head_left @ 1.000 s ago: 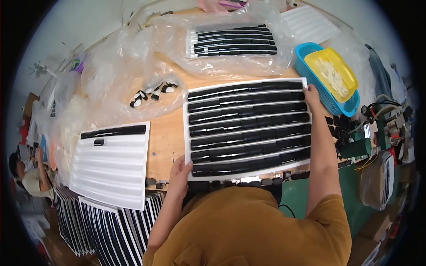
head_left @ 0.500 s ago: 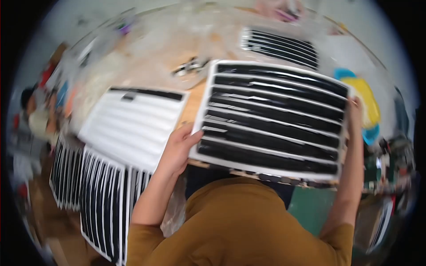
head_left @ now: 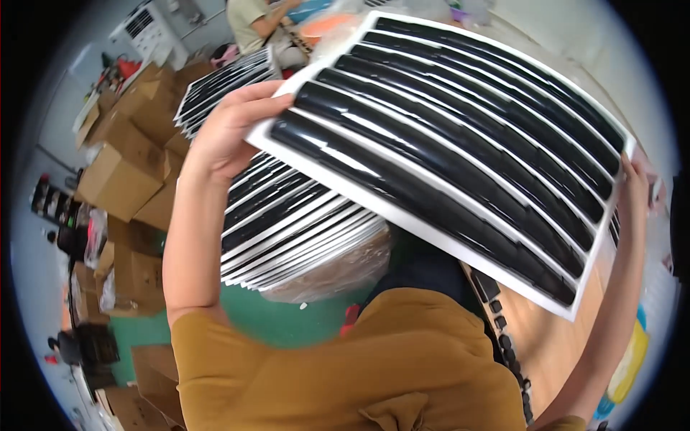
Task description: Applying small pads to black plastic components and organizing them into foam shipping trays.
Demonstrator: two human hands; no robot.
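Note:
A large white sheet with rows of glossy black curved strips [head_left: 445, 136] spans the space before me, tilted with its right end lower. My left hand [head_left: 233, 129] is closed on its left edge, thumb on the upper face. On the opposite edge my right hand [head_left: 632, 187] grips near the right corner, its fingers partly seen. Below the sheet's left part lies a tall stack of similar black-striped sheets [head_left: 287, 230], partly covered by the held one. Farther off, another stack of such sheets [head_left: 226, 82] shows beyond my left hand.
Several open cardboard boxes [head_left: 118, 179] crowd the left side. A wooden tabletop [head_left: 539, 345] with small black pieces along its edge [head_left: 505, 345] is at my right, near a yellow and blue object [head_left: 629, 366]. Another person [head_left: 251, 25] sits at the far side.
My view and body have turned left, from the table toward the stacks and boxes. The striped sheet has come along in both hands, lifted off the tabletop area and tilted.

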